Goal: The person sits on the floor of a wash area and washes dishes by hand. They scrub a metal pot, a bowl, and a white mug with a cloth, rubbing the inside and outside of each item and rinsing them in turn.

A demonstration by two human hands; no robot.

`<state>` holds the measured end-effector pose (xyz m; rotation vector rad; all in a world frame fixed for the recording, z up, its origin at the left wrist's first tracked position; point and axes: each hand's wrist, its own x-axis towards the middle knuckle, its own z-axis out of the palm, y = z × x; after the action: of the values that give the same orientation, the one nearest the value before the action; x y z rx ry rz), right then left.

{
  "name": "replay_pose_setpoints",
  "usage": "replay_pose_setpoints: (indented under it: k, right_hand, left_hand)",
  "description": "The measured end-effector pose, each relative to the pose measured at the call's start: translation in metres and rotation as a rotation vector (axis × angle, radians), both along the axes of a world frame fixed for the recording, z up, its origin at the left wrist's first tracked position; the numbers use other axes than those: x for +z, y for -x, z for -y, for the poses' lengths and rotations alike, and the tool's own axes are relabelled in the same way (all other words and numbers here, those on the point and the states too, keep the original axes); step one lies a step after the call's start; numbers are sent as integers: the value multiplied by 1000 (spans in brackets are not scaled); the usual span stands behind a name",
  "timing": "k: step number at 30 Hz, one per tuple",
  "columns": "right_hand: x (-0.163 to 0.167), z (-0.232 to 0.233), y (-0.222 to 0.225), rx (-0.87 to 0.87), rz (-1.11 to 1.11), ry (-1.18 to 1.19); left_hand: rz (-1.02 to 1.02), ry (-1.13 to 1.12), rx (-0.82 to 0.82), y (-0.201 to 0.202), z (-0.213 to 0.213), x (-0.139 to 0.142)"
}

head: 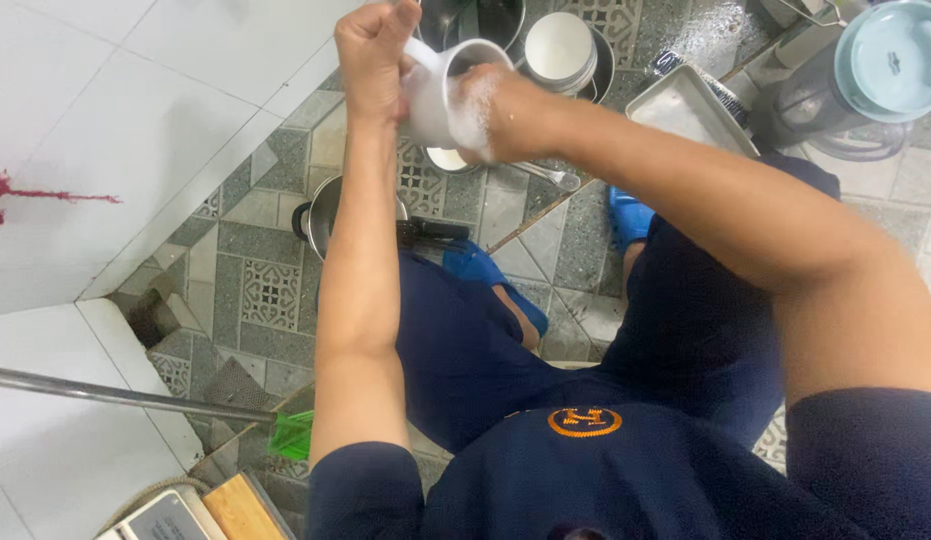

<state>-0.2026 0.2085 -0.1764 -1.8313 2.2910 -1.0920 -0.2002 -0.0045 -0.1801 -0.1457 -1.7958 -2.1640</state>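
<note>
My left hand [373, 55] grips the handle side of a white mug [437, 95], held out over the patterned tile floor. My right hand [490, 110], covered in soap foam, is pushed against and partly into the mug's mouth. What the right hand holds inside is hidden by foam. Both arms reach forward above my knees in dark blue clothing, and blue slippers [627, 215] show below.
A stack of white bowls [560, 50] and dark pots [475, 18] stand beyond the mug. A metal tray [685, 108] lies at right, next to a blender jug with a pale blue lid [890, 60]. A pan with a black handle [325, 212] sits on the floor under my left arm.
</note>
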Motion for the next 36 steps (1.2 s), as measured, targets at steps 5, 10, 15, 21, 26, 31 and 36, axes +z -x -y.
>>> replay_pose_setpoints:
  k: [5,10,15,21,26,31,36]
  right_hand:
    - [-9,9,-14,-139,725,307]
    - [-11,12,-10,-217,1064,351]
    - [-4,-2,1,-61,74,134]
    - [8,-11,-4,50,81,-60]
    - [8,0,-18,-151,562,219]
    - [16,6,-11,-222,1394,594]
    - [17,5,-17,-300,1036,437]
  left_hand:
    - [-178,387,123,-11,-14,11]
    - [-216,415,113,-15,-20,14]
    - [29,143,9,0,0,-1]
    - [82,-7,-107,8,1,-13]
    - [-224,392,61,1,-15,10]
    - [-326,460,195,-21,-39,22]
    - [-263,384,128,-11,-27,20]
